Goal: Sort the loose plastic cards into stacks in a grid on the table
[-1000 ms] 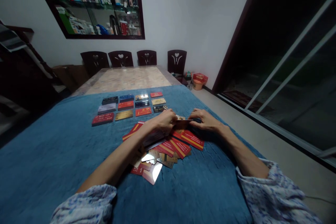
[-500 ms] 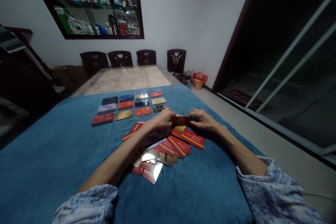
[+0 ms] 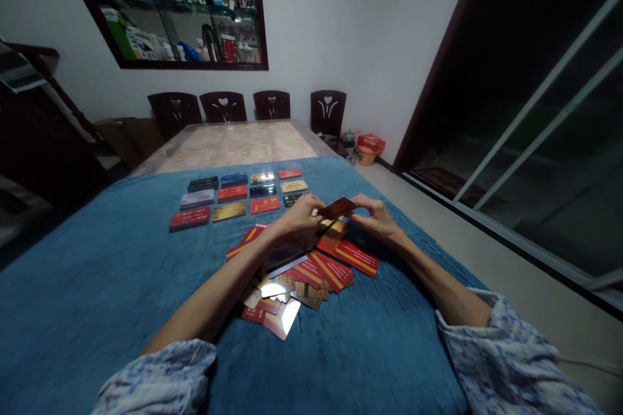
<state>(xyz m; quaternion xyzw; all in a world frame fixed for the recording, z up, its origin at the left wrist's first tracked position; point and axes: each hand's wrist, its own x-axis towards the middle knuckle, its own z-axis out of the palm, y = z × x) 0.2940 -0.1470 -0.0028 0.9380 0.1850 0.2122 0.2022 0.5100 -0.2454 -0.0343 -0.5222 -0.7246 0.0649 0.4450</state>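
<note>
A dark reddish card (image 3: 337, 207) is pinched between my two hands, tilted above a loose pile. At its left end, my left hand (image 3: 305, 217) is closed on it. My right hand (image 3: 376, 215) grips its right end with thumb and fingers. Whether more than one card is held, I cannot tell. Beneath lie scattered red cards with gold stripes (image 3: 357, 255), several gold cards (image 3: 311, 292) and a shiny card (image 3: 283, 320) reflecting light. Farther off, neat card stacks stand in rows, among them a red stack (image 3: 189, 218), a gold stack (image 3: 229, 211) and a black stack (image 3: 294, 200), partly behind my left hand.
A blue cloth (image 3: 370, 350) covers the near part of the table, with its bare marbled top (image 3: 243, 139) beyond. Dark chairs (image 3: 328, 113) line the far end. A glass sliding door (image 3: 535, 123) is on the right, and a shelf niche (image 3: 180, 6) is in the wall.
The card between my hands has tilted up, its right end higher. My right hand has risen slightly and its fingers have shifted. The pile and stacks look unchanged.
</note>
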